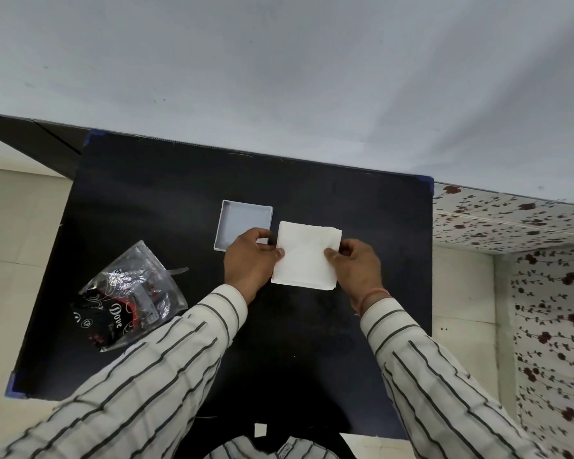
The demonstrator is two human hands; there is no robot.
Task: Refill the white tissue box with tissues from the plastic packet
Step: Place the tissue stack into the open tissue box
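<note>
A square stack of white tissues (307, 255) is held above the black table (166, 193) between both hands. My left hand (249, 260) pinches its left edge and my right hand (358, 268) pinches its right edge. The white tissue box (242, 220) sits open just behind my left hand; its inside shows bare and its near right corner is hidden by my fingers. The crumpled clear plastic packet (133, 296) with black and red print lies at the table's front left, apart from both hands.
A grey wall rises right behind the table's far edge. Floral-patterned fabric (544, 293) lies beside the table on the right. Blue tape marks the table corners. Pale floor tiles show on the left.
</note>
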